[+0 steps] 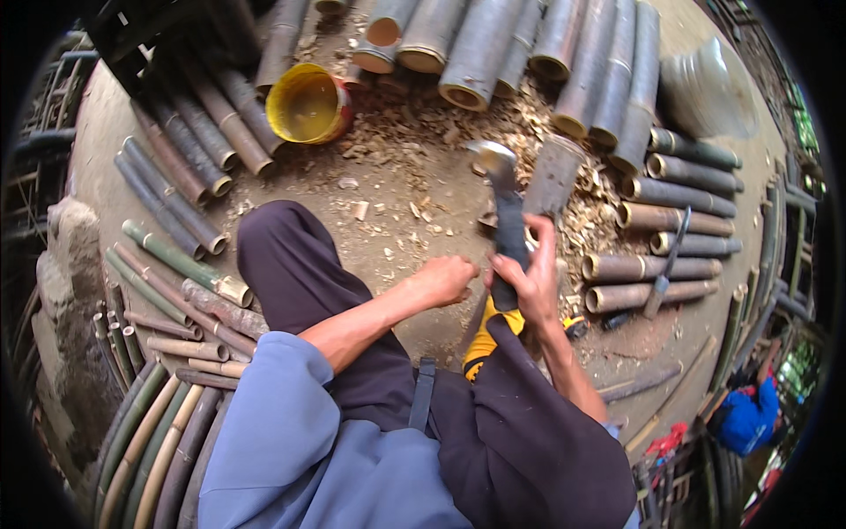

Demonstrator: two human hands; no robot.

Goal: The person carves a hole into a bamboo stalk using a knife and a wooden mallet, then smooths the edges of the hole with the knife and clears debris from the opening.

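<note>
Brown ground opens out in front of the seated person, with bamboo closing in on several sides! Dark bamboo lengths line the far edge, cut ends facing inward; shorter bamboo pieces bound the right, a long knife lying across some of them. Over on the left, more poles crowd in, and a yellow bucket sits beside them. Elbow room? Look between the raised left knee and the tool: just loose bits scattered there, while wood chips gather thickly farther out.

And to the hands! Right hand is wrapped around the dark handle of a hammer-like tool, its metal head pointing away from the body, yellow footwear showing just below. Left hand is clenched into a fist, near the handle and just to its left; whether something sits inside that fist, one cannot tell. Right of the tool, a grey bamboo section rests among the chips, beyond the right hand's fingers, upright or tilted hard to say.
</note>
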